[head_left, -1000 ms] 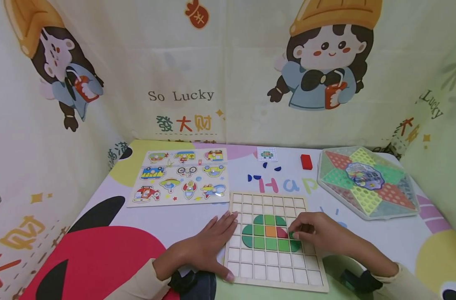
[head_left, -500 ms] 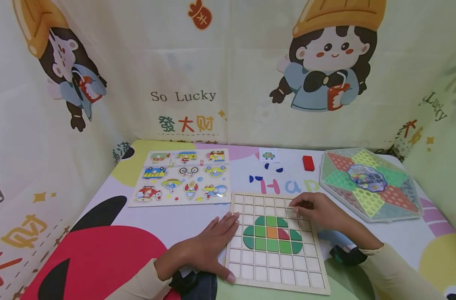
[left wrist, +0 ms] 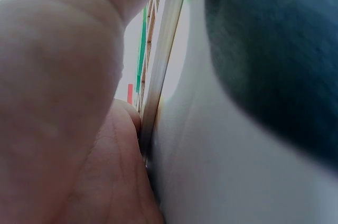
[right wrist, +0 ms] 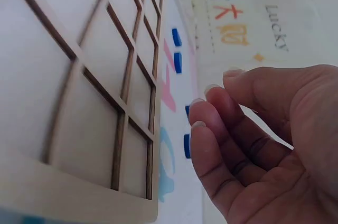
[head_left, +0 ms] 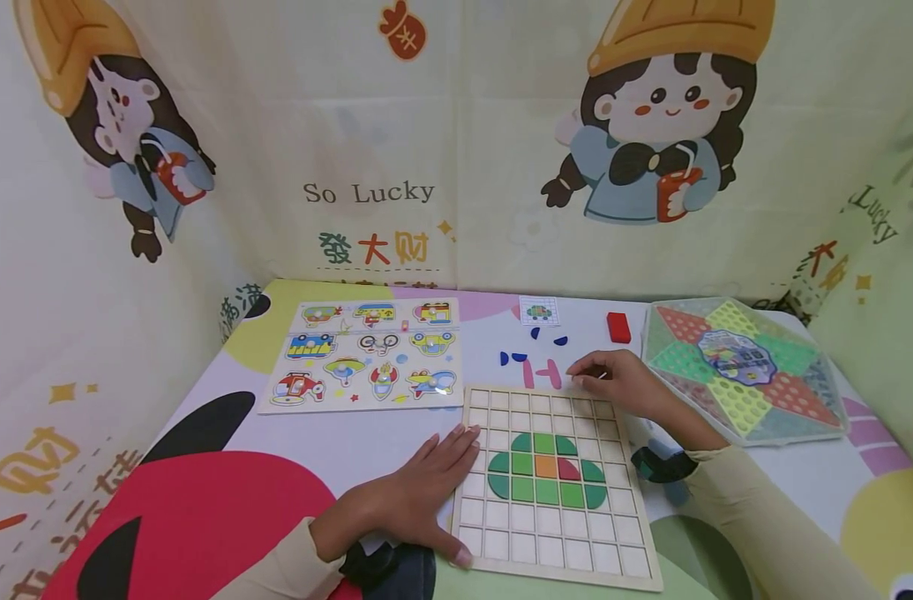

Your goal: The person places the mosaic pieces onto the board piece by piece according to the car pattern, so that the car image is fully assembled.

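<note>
A wooden grid board [head_left: 535, 565] lies before me, its middle cells filled with light green squares [head_left: 545, 495], dark green rounded pieces [head_left: 592, 472], an orange square [head_left: 546, 467] and a red quarter-round piece [head_left: 569, 470]. My left hand [head_left: 426, 483] rests along the board's left edge, fingers extended and thumb at the near corner. Past the far edge hovers my right hand [head_left: 621, 379], its fingers loosely bent with nothing between them in the right wrist view. Several dark blue half-round pieces [head_left: 561, 341] lie on the table to its left and beyond it.
A small pattern card [head_left: 539, 311] and a red block [head_left: 617, 327] lie at the back. To the left is a vehicle puzzle board [head_left: 362, 404]. A clear-lidded Chinese checkers box [head_left: 741, 358] sits at the right. A printed curtain [head_left: 486, 242] stands behind the table.
My right hand has let go of a dark green piece in a cell at the pattern's right side and moved away past the board's far edge. The left hand stays in place.
</note>
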Tool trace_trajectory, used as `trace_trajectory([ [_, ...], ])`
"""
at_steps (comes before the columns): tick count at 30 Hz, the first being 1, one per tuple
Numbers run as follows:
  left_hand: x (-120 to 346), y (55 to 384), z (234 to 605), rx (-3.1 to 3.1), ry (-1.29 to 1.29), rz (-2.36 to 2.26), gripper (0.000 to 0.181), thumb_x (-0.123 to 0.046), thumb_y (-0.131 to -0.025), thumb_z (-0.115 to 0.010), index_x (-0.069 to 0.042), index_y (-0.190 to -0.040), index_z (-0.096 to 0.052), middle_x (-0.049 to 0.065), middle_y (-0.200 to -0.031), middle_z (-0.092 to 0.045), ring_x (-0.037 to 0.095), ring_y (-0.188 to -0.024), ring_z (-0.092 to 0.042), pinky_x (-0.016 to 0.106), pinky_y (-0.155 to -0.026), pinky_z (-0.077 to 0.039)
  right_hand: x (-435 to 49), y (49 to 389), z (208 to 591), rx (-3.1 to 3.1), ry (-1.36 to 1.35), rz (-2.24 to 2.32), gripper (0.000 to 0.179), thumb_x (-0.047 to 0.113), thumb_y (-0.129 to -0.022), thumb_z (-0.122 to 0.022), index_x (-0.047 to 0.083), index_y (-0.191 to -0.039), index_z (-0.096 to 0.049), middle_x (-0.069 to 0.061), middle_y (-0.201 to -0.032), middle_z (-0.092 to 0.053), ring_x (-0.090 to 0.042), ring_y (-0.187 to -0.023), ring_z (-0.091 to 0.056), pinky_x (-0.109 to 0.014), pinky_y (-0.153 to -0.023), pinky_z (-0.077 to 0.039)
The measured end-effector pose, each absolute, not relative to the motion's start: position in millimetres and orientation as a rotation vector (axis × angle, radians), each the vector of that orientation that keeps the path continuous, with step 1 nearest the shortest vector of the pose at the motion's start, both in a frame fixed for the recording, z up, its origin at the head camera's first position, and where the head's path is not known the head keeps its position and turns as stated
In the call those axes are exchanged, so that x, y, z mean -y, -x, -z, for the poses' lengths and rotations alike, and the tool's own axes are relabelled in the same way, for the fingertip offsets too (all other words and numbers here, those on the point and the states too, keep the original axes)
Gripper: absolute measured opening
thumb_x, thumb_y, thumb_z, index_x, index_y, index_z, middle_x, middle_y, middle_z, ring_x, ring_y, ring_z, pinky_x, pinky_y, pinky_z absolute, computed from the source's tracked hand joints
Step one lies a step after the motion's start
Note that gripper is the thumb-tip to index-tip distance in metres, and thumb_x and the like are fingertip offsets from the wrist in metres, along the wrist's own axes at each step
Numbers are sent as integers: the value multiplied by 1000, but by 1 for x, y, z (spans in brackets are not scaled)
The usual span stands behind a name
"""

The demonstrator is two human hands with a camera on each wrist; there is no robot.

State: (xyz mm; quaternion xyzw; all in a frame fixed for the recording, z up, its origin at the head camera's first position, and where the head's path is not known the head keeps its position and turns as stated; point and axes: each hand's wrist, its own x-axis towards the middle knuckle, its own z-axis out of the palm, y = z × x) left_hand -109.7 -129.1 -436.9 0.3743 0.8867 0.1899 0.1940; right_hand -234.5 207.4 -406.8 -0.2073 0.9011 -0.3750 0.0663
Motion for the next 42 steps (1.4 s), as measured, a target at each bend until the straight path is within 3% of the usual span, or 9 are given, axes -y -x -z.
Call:
trace_trajectory([
  [10,129,110,438,-2479,-1051,-546,119,-75,-72,-63,-10,-157,-11,0,-163,3,21,-147,8,54,-115,-2,-199,259,410,-2744,457,1209,17,8,-93,-66,1,-107,-71,-13,-105,-70,-29,-95,-61,-25,-72,-53],
  [24,129,110,438,-2477,-1041,-552,118,-75,-72,-63,-11,-157,-11,0,-163,2,21,-148,7,54,-115,-2,-194,283,419,-2821,338,1147,21,11,-95,-64,3,-114,-69,-15,-112,-66,-31,-105,-57,-40,-86,-52],
  [42,130,110,437,-2472,-1031,-559,119,-75,-71,-64,-12,-157,-9,-2,-163,4,20,-147,8,53,-115,0,-183,306,423,-2811,242,1068,26,9,-95,-62,2,-119,-67,-18,-117,-64,-31,-101,-57,-40,-89,-50],
])
